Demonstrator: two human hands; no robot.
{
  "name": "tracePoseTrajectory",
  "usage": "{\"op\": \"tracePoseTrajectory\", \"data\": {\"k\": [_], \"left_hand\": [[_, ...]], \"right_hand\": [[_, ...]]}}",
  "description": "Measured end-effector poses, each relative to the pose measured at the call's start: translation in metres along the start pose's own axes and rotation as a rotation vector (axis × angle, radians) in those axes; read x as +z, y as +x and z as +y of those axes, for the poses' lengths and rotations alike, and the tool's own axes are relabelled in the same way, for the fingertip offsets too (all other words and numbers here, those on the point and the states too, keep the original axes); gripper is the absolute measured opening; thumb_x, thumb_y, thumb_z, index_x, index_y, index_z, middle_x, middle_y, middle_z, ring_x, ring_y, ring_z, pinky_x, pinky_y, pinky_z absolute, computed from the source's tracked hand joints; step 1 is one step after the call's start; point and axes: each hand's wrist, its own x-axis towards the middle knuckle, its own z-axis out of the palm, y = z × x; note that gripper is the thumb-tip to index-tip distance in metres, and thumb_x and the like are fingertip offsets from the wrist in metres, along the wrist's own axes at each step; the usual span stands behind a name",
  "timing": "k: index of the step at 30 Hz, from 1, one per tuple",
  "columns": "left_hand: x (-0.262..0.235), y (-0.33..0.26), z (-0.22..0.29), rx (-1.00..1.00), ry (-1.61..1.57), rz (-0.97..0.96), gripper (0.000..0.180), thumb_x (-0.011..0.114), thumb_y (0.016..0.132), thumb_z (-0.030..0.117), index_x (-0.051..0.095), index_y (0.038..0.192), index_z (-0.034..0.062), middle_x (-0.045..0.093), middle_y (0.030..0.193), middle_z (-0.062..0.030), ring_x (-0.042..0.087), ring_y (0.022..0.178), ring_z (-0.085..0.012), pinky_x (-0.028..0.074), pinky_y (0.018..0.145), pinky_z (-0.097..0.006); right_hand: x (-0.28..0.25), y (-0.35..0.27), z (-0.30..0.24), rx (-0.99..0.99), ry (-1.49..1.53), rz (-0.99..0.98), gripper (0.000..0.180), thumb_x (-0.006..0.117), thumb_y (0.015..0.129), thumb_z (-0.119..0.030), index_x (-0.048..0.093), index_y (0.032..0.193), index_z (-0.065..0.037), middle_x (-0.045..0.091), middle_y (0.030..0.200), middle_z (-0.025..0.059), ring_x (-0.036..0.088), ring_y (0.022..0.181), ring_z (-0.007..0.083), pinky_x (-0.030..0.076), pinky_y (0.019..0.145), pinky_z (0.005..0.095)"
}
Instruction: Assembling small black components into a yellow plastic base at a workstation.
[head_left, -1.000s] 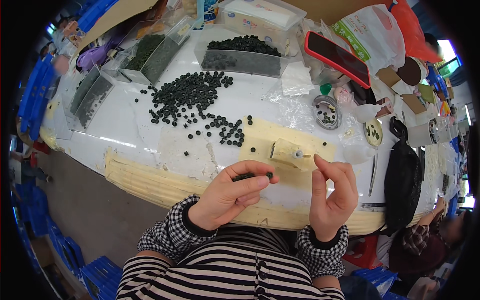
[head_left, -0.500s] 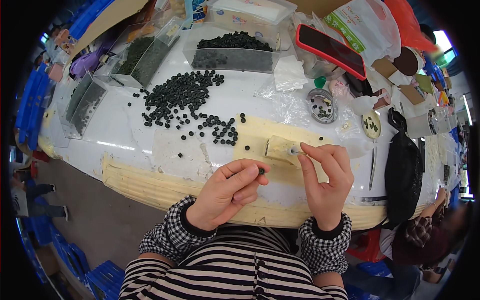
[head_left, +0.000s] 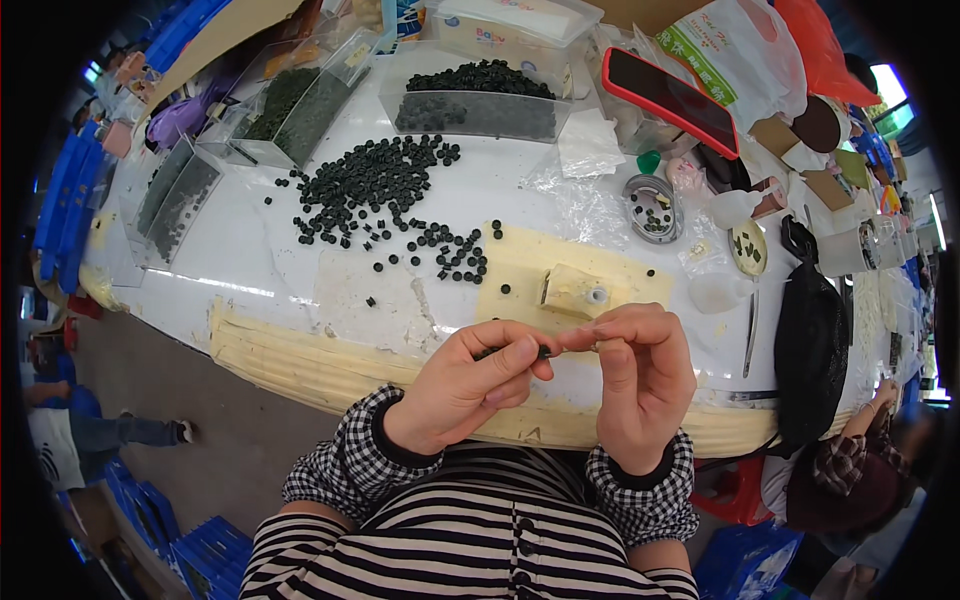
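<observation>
My left hand (head_left: 465, 385) is closed, with a small black ringed part (head_left: 543, 352) pinched at its fingertips; more dark pieces seem tucked between the fingers. Close against it, the fingers of my right hand (head_left: 648, 375) are pinched together and reach toward that part. Whatever the right fingertips hold is too small to make out. Just beyond my hands a yellowish block (head_left: 565, 288) with a short pale tube (head_left: 597, 295) rests on a cream sheet (head_left: 515, 265). Left of the sheet spreads a pile of small black parts (head_left: 365, 185), some lying loose.
Clear bins of dark parts (head_left: 470, 115) stand at the back and left. Toward the right are a red-cased phone (head_left: 670, 103), a round dish (head_left: 655, 212), tweezers (head_left: 751, 330) and a black bag (head_left: 808, 350). Another person's arm (head_left: 865, 415) shows at far right.
My right hand has moved from the pale tube on the block toward the left hand, and its fingertips now meet the black part. The left hand has shifted slightly right.
</observation>
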Motion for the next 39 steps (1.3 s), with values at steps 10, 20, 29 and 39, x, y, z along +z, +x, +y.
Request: {"op": "tracePoseTrajectory", "data": {"k": [10,20,29,39], "left_hand": [[-0.001,0.001,0.000,0.006,-0.029,-0.018,0.024,0.052,0.098,0.017,0.061,0.112,0.0000,0.063,0.091,-0.0061,0.037,0.056,-0.0033,0.034,0.054,-0.016],[0.002,0.001,0.002,0.003,0.017,0.010,0.024,0.049,0.099,0.017,0.060,0.111,0.0004,0.057,0.086,-0.0030,0.033,0.055,-0.0028,0.031,0.054,-0.017],[0.002,0.000,0.002,0.011,0.010,0.029,0.022,0.051,0.099,0.018,0.060,0.107,-0.0002,0.055,0.076,-0.0008,0.034,0.054,-0.0031,0.029,0.053,-0.019],[-0.002,-0.002,0.002,0.040,-0.038,0.035,0.022,0.053,0.098,0.016,0.060,0.107,-0.0028,0.053,0.075,0.0012,0.034,0.055,-0.0033,0.029,0.053,-0.018]], "right_hand": [[-0.001,-0.002,0.006,-0.014,-0.084,-0.016,0.007,0.059,0.090,0.000,0.057,0.095,0.003,0.060,0.090,0.0105,0.063,0.081,0.0175,0.049,0.071,0.0267],[-0.001,-0.001,0.007,-0.043,-0.113,-0.007,0.007,0.060,0.089,0.000,0.057,0.094,0.002,0.060,0.090,0.0104,0.062,0.081,0.0180,0.048,0.072,0.0267],[-0.017,0.016,0.004,-0.240,-0.665,0.223,0.008,0.067,0.081,0.002,0.064,0.088,0.001,0.061,0.085,0.0101,0.058,0.076,0.0242,0.046,0.070,0.0311],[-0.028,0.019,-0.002,-0.234,-0.867,0.097,0.036,0.066,0.083,-0.008,0.062,0.117,0.001,0.060,0.101,0.0164,0.055,0.097,0.0292,0.042,0.087,0.0348]]}}
